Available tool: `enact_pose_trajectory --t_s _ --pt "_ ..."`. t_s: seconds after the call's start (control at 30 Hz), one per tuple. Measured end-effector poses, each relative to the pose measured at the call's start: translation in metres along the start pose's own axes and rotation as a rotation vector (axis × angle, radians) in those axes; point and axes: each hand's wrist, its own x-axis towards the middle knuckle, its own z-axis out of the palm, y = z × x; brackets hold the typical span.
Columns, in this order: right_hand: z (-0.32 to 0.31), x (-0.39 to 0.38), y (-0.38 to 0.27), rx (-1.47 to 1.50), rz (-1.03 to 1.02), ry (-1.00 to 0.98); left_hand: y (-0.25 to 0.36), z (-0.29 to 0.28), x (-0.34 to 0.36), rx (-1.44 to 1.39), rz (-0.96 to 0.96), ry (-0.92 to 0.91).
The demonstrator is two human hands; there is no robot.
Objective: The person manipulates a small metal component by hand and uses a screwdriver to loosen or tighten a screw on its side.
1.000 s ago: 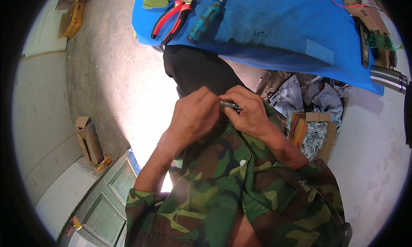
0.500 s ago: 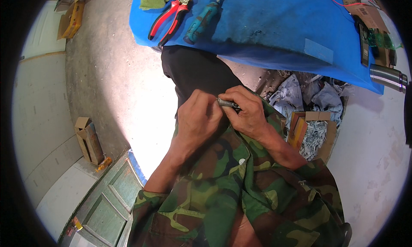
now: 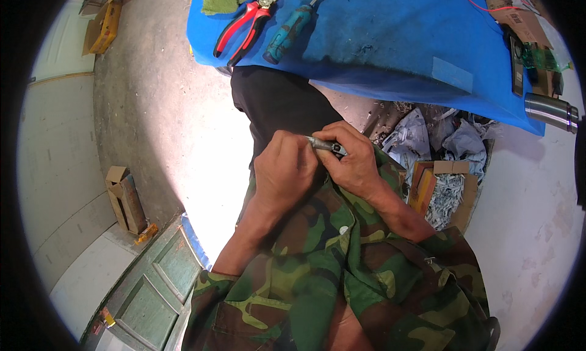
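A slim, grey, metallic-looking cylinder (image 3: 321,144), with a darker right part, is held between the left hand (image 3: 284,173) and the right hand (image 3: 349,159). It lies crosswise, slightly slanted, partly hidden by fingers.

Fisheye head cam, tipped down over the lap
We're looking through the left one of two wide fisheyes worn side by side on the head, pretty close in: the camo jacket (image 3: 305,271) fills the bottom, the left hand (image 3: 285,171) and right hand (image 3: 351,159) sit mid-frame, and the blue table (image 3: 390,39) is up top, farther out; we get it upright, unmirrored, straight edges bending toward the rim
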Motion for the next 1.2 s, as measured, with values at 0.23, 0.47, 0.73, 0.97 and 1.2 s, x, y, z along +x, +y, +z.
enact_pose_trajectory --t_s 0.23,0.47,0.73,0.97,1.2 --pt "0.001 0.0 -0.002 -0.028 -0.018 0.008 0.002 -0.001 -0.001 -0.022 -0.037 0.004" --pt "0.004 -0.001 0.0 -0.044 -0.024 0.046 0.003 0.002 -0.003 0.05 0.024 0.02" --pt "0.003 0.003 0.001 -0.013 -0.005 0.069 0.009 -0.022 0.002 -0.078 -0.103 -0.028" --pt "0.002 0.002 -0.003 -0.022 -0.037 0.118 0.011 -0.023 0.001 -0.261 -0.185 -0.086" --pt "0.0 0.001 -0.004 -0.105 -0.098 0.133 0.022 -0.023 0.002 -0.687 -0.682 -0.18"
